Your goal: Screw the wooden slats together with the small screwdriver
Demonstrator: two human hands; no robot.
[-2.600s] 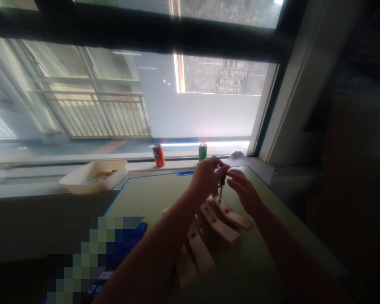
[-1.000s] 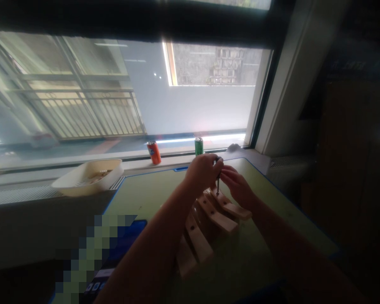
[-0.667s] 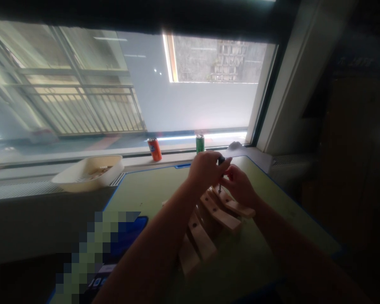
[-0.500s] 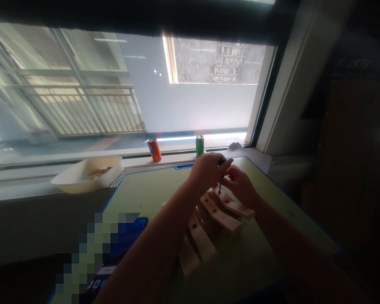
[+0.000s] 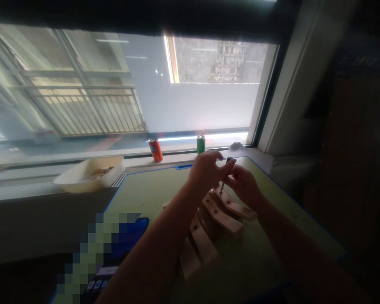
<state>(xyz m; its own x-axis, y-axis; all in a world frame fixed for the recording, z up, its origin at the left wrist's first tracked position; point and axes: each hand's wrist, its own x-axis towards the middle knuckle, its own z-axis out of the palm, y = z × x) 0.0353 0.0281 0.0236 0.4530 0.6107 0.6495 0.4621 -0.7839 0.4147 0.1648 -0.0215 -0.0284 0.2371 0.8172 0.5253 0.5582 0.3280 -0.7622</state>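
A curved assembly of light wooden slats (image 5: pixel 213 228) lies on the green mat (image 5: pixel 152 194). A small dark-handled screwdriver (image 5: pixel 225 173) stands tilted with its tip on the farthest slat. My left hand (image 5: pixel 205 171) pinches the top of its handle. My right hand (image 5: pixel 245 183) is closed beside the shaft, its fingers touching the tool low down and resting over the far slat.
A cream basket (image 5: pixel 90 173) sits on the sill at left. An orange can (image 5: pixel 155 150) and a green can (image 5: pixel 201 144) stand by the window. A phone with a blue screen (image 5: pixel 120 249) lies at the mat's near left. Dark wall and radiator lie to the right.
The screwdriver has tipped slightly to the right and my left fingers have shifted on its handle. The wooden slats stay in place. The view has wobbled a little.
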